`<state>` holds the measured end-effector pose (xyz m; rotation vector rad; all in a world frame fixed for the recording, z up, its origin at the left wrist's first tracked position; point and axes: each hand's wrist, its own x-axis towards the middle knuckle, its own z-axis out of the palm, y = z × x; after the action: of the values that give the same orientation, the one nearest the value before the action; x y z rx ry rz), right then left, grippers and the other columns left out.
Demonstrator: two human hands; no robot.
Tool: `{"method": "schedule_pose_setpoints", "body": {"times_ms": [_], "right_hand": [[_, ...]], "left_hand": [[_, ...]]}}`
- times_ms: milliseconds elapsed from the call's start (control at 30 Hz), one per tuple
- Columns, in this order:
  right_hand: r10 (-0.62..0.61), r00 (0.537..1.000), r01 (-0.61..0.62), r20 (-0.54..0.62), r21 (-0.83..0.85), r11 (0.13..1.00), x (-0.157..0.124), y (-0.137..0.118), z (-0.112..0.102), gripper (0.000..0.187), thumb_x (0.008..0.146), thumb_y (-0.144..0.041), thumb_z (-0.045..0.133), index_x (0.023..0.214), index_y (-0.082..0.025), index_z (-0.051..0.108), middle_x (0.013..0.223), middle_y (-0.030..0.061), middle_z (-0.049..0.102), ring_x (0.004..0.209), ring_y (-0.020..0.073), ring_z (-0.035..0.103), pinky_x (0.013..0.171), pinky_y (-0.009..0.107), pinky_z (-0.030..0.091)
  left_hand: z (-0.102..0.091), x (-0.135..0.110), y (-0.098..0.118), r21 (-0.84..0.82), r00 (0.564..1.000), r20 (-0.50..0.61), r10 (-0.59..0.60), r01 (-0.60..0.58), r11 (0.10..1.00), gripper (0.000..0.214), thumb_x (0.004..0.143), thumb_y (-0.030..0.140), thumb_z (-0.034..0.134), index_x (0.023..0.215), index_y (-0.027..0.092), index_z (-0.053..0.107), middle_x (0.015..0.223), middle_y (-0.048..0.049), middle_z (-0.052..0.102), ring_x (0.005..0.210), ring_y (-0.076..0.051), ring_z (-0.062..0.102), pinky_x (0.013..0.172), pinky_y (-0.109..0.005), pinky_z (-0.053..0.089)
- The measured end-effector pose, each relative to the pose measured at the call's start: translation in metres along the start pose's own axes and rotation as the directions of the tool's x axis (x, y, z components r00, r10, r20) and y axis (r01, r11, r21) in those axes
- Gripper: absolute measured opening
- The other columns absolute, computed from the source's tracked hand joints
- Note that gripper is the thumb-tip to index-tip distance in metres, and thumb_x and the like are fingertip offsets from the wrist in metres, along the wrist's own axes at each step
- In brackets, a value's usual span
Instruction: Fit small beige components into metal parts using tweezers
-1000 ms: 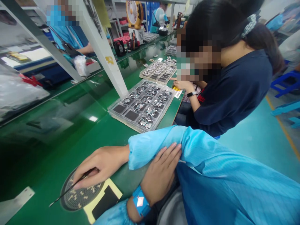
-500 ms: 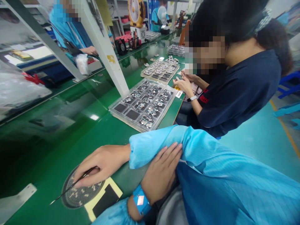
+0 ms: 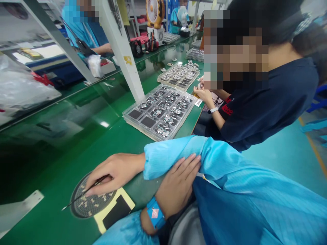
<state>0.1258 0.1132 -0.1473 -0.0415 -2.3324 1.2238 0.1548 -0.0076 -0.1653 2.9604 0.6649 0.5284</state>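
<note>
My right hand (image 3: pixel 114 172) grips thin dark tweezers (image 3: pixel 83 194), their tip pointing down to the left past the edge of a round dark dish (image 3: pixel 85 215). Small pale metal-looking parts (image 3: pixel 85 204) lie scattered on its perforated surface, partly hidden under the hand. Beside the dish is a yellow sheet (image 3: pixel 100 219) with a black patch (image 3: pixel 117 212) on it. My left hand (image 3: pixel 176 190), wearing a blue wrist strap (image 3: pixel 155 213), lies flat across my right forearm sleeve (image 3: pixel 173 153), fingers stretched out and holding nothing.
Stacked clear trays (image 3: pixel 133 123) of small electronic parts stand beyond my right arm, by a white post (image 3: pixel 127 61). Further back is another parts tray (image 3: pixel 178 75). A co-worker in a dark shirt (image 3: pixel 276 98) sits at the right. A pale metal bracket (image 3: pixel 22 211) juts in at left.
The whole view has shifted slightly, moving the scene a little to the right in the picture. Both hands keep their pose, and the tweezers stay in my right hand.
</note>
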Motion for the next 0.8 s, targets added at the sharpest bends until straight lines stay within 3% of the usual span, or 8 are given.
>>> {"method": "schedule_pose_setpoints", "body": {"times_ms": [333,600,800], "right_hand": [[0.057,0.997,-0.053,0.048,-0.073,0.996,0.0017,0.0020,-0.0055,0.036,0.107,-0.033,0.052,0.124,-0.009,0.072,0.130,0.0096,0.074,0.119,0.0161,0.067,0.099,0.020,0.046],[0.127,0.983,-0.097,0.131,-0.213,0.972,0.0025,0.0063,-0.0018,0.032,0.106,-0.035,0.057,0.121,-0.013,0.075,0.118,0.0064,0.078,0.102,0.0145,0.069,0.083,0.022,0.046],[0.143,0.980,-0.108,0.136,-0.238,0.965,0.0033,0.0079,-0.0007,0.031,0.105,-0.037,0.057,0.119,-0.015,0.075,0.116,0.0053,0.077,0.100,0.0136,0.068,0.081,0.022,0.045]], "left_hand": [[0.0018,-0.0002,-0.0007,0.015,1.000,-0.004,0.019,-0.019,1.000,0.059,0.106,0.023,0.040,0.163,0.008,0.039,0.176,-0.0051,0.026,0.165,-0.022,0.021,0.133,-0.041,0.024],[0.0045,-0.0024,0.0001,-0.016,1.000,0.001,0.019,-0.019,1.000,0.059,0.105,0.022,0.040,0.163,0.008,0.038,0.177,-0.0071,0.024,0.166,-0.023,0.017,0.134,-0.042,0.024],[0.0078,-0.0034,0.0003,-0.021,1.000,-0.004,0.013,-0.013,1.000,0.061,0.105,0.022,0.040,0.164,0.008,0.036,0.177,-0.0070,0.022,0.166,-0.022,0.014,0.135,-0.041,0.021]]}}
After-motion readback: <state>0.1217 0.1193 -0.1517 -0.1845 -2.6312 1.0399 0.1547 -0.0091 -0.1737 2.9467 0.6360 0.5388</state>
